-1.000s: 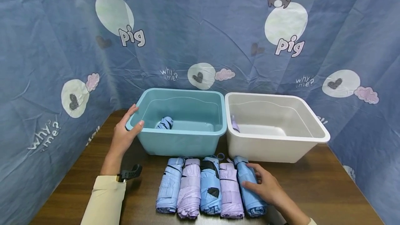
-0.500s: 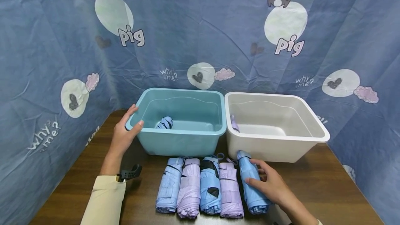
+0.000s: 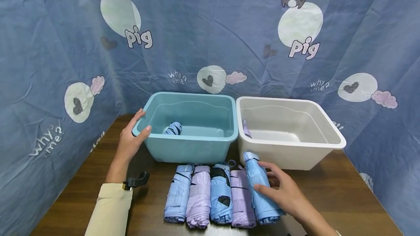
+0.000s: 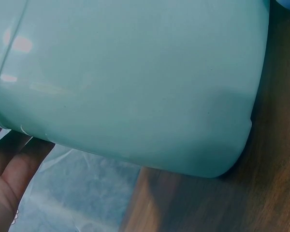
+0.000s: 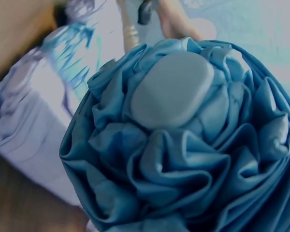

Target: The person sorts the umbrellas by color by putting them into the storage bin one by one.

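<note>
My right hand [image 3: 282, 188] grips a folded blue umbrella [image 3: 262, 192] from its right side, thumb across the front. The umbrella's far end is raised in front of the white bin. Its round end, with a smooth cap amid gathered blue cloth, fills the right wrist view. Next to it lies a lilac umbrella [image 3: 242, 203]. Further left are a blue umbrella [image 3: 220, 188], another lilac umbrella [image 3: 198, 203] and a pale blue umbrella [image 3: 178, 196]. My left hand [image 3: 129, 141] holds the left corner of the teal bin [image 3: 190, 150]; its fingers [image 4: 26, 162] show beneath the bin's edge.
Inside the teal bin lies a striped blue umbrella [image 3: 174, 128]. The white bin [image 3: 279, 157] stands beside it on the right, with a lilac umbrella [image 3: 246, 130] partly hidden by its wall. Behind the wooden table [image 3: 344, 199] hangs a blue printed cloth [image 3: 210, 28].
The blue umbrella in my right hand has shifted a little right, then its far end has risen and swung back left. The left hand and both bins stay put.
</note>
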The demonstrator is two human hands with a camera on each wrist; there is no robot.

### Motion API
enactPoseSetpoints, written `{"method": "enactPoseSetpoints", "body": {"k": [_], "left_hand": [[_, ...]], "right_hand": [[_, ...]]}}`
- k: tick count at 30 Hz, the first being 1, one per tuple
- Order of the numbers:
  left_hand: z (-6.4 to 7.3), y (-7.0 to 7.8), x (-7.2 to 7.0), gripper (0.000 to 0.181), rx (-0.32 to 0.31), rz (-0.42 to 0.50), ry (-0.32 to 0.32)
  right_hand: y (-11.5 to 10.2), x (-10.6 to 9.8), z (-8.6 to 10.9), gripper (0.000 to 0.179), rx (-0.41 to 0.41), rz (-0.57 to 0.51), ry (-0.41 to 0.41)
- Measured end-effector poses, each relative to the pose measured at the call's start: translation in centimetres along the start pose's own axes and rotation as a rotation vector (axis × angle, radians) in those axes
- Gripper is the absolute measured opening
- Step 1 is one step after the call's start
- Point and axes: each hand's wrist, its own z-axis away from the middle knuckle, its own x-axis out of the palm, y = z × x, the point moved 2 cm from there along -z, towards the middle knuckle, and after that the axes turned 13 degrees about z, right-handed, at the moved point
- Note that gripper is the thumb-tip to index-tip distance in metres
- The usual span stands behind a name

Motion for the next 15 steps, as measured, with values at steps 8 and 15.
{"method": "enactPoseSetpoints", "body": {"k": [8, 15], "left_hand": [[-0.1, 0.0, 0.0, 0.06, 0.005, 0.0, 0.002], [0.0, 0.1, 0.0, 0.06, 0.003, 0.005, 0.001]], "right_hand": [[-2.2, 0.1, 0.2, 0.06, -0.031, 0.008, 0.001], [-4.2, 0.8, 0.4, 0.059, -0.106, -0.033, -0.029]]}}
